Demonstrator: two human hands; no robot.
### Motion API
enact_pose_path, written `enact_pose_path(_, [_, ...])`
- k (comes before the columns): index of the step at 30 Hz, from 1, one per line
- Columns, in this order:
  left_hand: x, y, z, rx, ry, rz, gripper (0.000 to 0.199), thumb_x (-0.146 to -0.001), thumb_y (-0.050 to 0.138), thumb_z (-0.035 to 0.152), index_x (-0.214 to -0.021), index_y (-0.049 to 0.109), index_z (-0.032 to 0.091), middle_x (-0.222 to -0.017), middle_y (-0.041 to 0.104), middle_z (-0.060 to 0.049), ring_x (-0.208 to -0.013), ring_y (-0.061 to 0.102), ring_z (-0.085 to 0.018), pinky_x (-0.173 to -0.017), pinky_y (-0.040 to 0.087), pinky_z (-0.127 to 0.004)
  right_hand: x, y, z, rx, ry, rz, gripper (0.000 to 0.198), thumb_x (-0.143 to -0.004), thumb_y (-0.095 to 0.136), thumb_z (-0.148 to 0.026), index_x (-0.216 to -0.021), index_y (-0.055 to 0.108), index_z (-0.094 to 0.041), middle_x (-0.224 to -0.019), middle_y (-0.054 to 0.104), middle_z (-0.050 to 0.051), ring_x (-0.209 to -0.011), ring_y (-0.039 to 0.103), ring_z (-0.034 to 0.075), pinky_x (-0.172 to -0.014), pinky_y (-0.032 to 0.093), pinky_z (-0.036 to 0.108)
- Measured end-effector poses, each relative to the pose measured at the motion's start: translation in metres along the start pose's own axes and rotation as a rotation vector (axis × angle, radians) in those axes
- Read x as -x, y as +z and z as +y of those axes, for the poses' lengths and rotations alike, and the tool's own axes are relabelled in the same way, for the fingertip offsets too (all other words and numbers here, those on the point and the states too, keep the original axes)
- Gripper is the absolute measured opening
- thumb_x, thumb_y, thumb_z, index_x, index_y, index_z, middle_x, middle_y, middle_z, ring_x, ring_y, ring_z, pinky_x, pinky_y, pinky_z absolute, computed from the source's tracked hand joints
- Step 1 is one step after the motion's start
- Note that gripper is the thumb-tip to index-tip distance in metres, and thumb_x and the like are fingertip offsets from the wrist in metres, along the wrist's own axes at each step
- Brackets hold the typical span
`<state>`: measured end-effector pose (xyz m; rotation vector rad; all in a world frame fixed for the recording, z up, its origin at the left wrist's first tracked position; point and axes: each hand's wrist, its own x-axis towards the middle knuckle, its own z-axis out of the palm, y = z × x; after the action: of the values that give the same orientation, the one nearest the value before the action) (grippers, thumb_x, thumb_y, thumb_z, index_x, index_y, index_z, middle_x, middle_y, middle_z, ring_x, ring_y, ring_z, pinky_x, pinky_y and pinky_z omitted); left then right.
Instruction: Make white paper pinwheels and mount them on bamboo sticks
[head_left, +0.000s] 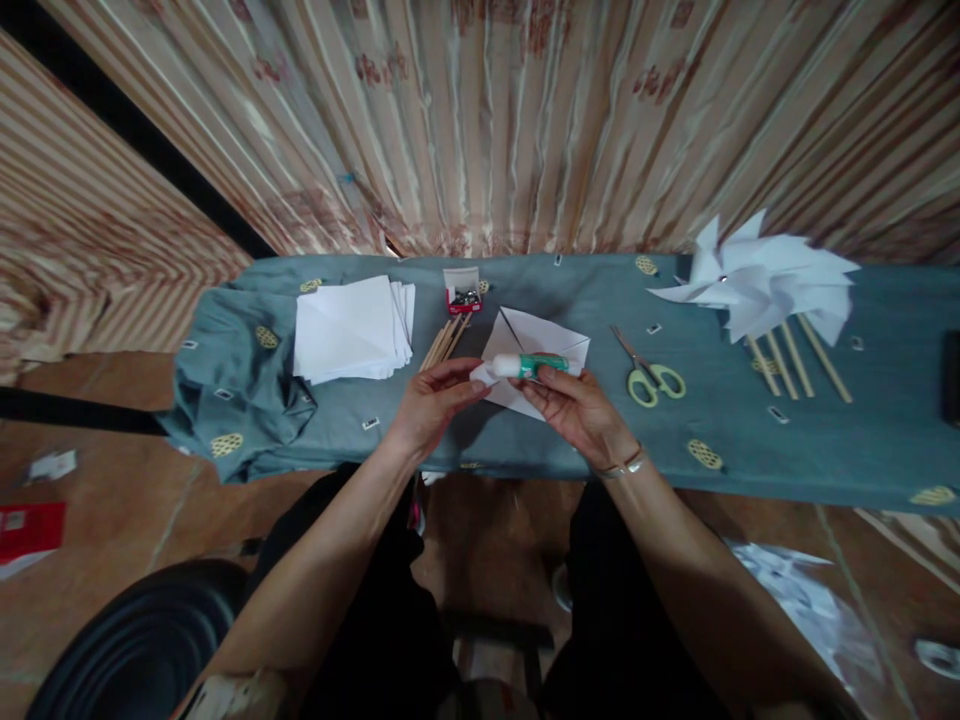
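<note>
Over the table's middle, my right hand [574,405] grips a green and white glue stick [541,366], its white end pointing left. My left hand [439,400] pinches a small white piece [486,373] right by that white end; whether it is paper or a cap, I cannot tell. Beneath both hands lies a white paper square [536,330] with slits running in from its corners. Just beyond my left hand are several thin wooden sticks [444,342]. Green-handled scissors [651,380] rest to the right of my right hand.
A stack of white paper [349,330] lies at left. Behind the sticks stands an open red box [463,298] with small metal items. Several paper pinwheels [787,280] on wooden sticks are piled at right. Blue-green cloth [600,440] covers the table; a black stool [142,640] is lower left.
</note>
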<state>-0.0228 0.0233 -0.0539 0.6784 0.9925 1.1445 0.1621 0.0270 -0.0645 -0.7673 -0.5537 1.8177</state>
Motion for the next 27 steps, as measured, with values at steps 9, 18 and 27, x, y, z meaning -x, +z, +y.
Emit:
enact_pose_path(9, [-0.0004,0.0003,-0.0002,-0.041,0.009,0.018,0.037,-0.046,0.092,0.023,-0.079,0.077,0.018,-0.08,0.074,0.0,-0.076,0.067,-0.012,-0.078,0.054,-0.026,-0.0002,-0.003,0.0009,0.089,-0.02,0.034,0.028,-0.055,0.09,-0.024,-0.078,0.073,-0.022,-0.078,0.077,-0.004,-0.075,0.074,0.013,-0.076,0.061,0.022])
enact_pose_path(18, [0.0014,-0.0013,0.0004,-0.101,0.038,0.03,0.037,-0.047,0.092,0.027,-0.079,0.077,0.018,-0.078,0.073,-0.001,-0.074,0.066,-0.013,-0.076,0.054,-0.028,0.0014,-0.0084,-0.0022,0.27,-0.05,0.055,0.037,-0.055,0.09,-0.029,-0.085,0.07,-0.022,-0.082,0.075,-0.002,-0.076,0.073,0.015,-0.076,0.061,0.029])
enact_pose_path(27, [0.002,-0.0018,-0.0028,-0.204,0.084,0.005,0.036,-0.051,0.09,0.035,-0.079,0.076,0.017,-0.078,0.073,-0.002,-0.072,0.067,-0.016,-0.073,0.057,-0.031,0.0031,-0.0032,-0.0054,0.341,-0.047,0.064,0.037,-0.05,0.092,-0.026,-0.08,0.071,-0.02,-0.07,0.071,-0.005,-0.065,0.065,0.009,-0.069,0.057,0.023])
